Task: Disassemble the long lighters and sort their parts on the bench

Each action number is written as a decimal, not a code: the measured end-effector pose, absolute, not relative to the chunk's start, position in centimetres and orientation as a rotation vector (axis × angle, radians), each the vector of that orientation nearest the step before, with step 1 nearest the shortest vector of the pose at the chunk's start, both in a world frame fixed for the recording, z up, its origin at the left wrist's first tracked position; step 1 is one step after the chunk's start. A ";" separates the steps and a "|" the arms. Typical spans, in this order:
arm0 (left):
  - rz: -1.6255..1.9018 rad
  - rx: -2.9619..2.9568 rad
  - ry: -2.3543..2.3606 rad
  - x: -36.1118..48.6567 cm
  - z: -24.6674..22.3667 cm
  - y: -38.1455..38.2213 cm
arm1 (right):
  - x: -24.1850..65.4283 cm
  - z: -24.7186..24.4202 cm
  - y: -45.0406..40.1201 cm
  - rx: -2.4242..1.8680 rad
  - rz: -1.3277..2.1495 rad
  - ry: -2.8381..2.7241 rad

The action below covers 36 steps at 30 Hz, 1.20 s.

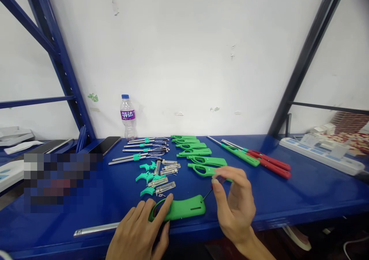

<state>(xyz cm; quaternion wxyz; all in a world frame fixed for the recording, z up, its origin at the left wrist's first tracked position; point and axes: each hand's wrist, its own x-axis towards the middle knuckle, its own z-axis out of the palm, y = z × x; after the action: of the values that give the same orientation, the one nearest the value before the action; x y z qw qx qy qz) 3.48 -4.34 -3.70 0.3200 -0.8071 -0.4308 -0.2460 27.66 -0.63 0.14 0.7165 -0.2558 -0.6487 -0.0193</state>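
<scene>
Left hand [140, 231]: draped over the loop of the near green lighter [187, 209], closed down on it with fingers on top and thumb on the near side
Near green lighter: flat by the near edge of the blue table [288, 194], handle end to the right; metal tube [96, 229] poking out leftward from under the hand
Right hand [238, 210]: pinched between thumb and fingers around the handle of a small screwdriver [208, 194], just right of the lighter
Screwdriver: slanted down to the left, tip at a small hole in the lighter's right end
Clear tubes [165, 188] and teal triggers [147, 191]: scattered just beyond the left hand
Green handles [211, 161]: in a row running away, right of the clear tubes
Longer lighters, right: one green [241, 155], then red ones [268, 164], laid slantwise with metal tubes to the far left
Metal rods [127, 158]: with teal pieces and thin wires, side by side, far left
White power strip [319, 156]: along the right side
Bottle [128, 117]: upright against the white wall [184, 60], blue-capped, purple-labelled
</scene>
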 end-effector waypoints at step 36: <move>-0.621 -2.109 -1.143 3.3 -3.9 -4.5 | 27.7 0.0 0.9 -1.011 0.121 -1.773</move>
<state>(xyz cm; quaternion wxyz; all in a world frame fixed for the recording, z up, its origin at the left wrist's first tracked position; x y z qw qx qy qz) 3.32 -4.47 -3.93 0.3257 -0.8047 -0.4361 -0.2369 27.66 0.88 0.02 0.5215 -0.4219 -0.7399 0.0506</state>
